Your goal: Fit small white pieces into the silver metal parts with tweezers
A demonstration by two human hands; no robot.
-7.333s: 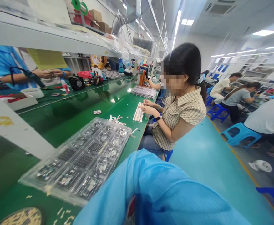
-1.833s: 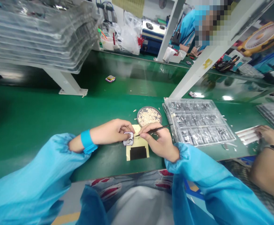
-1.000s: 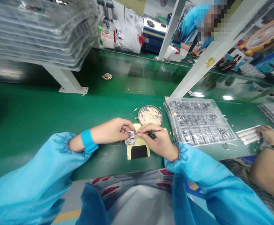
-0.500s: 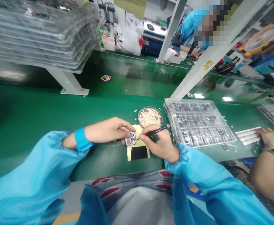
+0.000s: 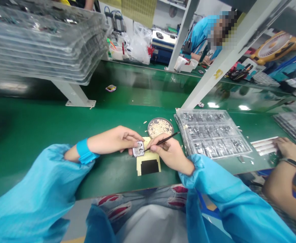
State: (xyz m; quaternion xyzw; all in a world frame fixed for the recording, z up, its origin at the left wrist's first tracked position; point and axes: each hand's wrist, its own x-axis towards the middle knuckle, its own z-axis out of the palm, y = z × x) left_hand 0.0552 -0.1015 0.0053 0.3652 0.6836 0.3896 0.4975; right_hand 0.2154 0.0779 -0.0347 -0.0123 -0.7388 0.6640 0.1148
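Between its thumb and fingers, my left hand (image 5: pixel 127 140) grips a small, rounded-square watch case (image 5: pixel 138 149) with metallic parts inside. My right hand (image 5: pixel 167 148) is closed round black tweezers (image 5: pixel 166 138), held slantwise; their tip reaches the right side of the case. Beneath the hands lies a pale yellow sheet (image 5: pixel 138 167) with a black rectangle (image 5: pixel 149 166) on it. Just beyond my right hand stands a round dish (image 5: pixel 160 127) full of tiny cream and dark pieces, a few of them loose beside it.
Clear trays of small parts (image 5: pixel 211 133) are stacked at the right, below a slanting white post (image 5: pixel 211 77). More stacked trays (image 5: pixel 44 50) rest on a raised shelf at upper left. Another case (image 5: pixel 111 88) lies farther back. A co-worker's hand (image 5: pixel 288 148) is at far right.
The tweezers have turned in my right hand, and their tip is now at the case. The case has tilted slightly in my left hand. The whole view has shifted a little.
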